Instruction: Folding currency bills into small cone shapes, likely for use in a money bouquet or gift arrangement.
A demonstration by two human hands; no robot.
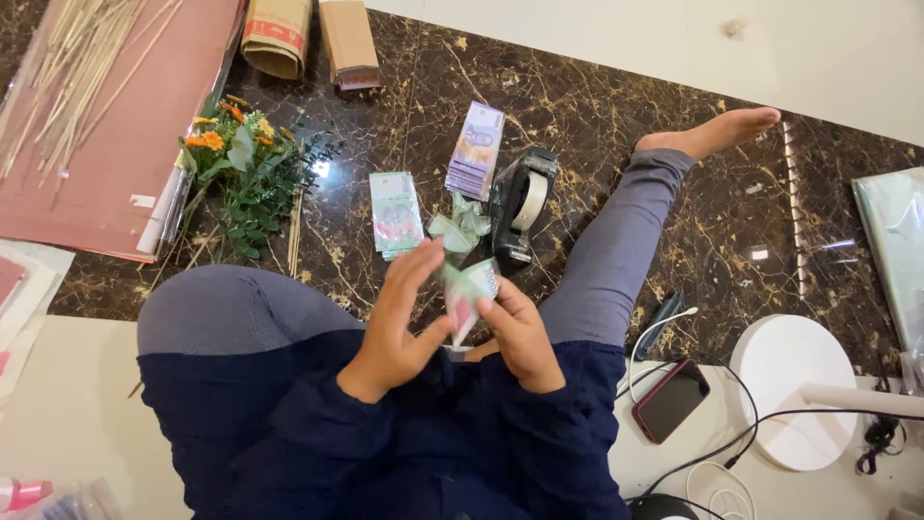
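I sit on a dark marbled floor [404, 106] with my knees apart. My left hand [395, 323] and my right hand [520, 332] meet in front of me, both gripping a folded banknote [469, 289] that is pleated into a small fan shape. Just beyond my hands lie several folded green note pieces [459, 229]. A green stack of banknotes [396, 213] and a purple stack of banknotes [474, 149] lie flat farther out. A black tape dispenser [521, 207] with a white roll stands right of them.
A bunch of orange flowers with green leaves [241, 169] lies at the left beside pink paper sheets [106, 125] and thin sticks [72, 67]. Two brown paper rolls [308, 39] lie at the top. A phone [671, 400], cables and a round white lamp base [794, 390] sit at the right.
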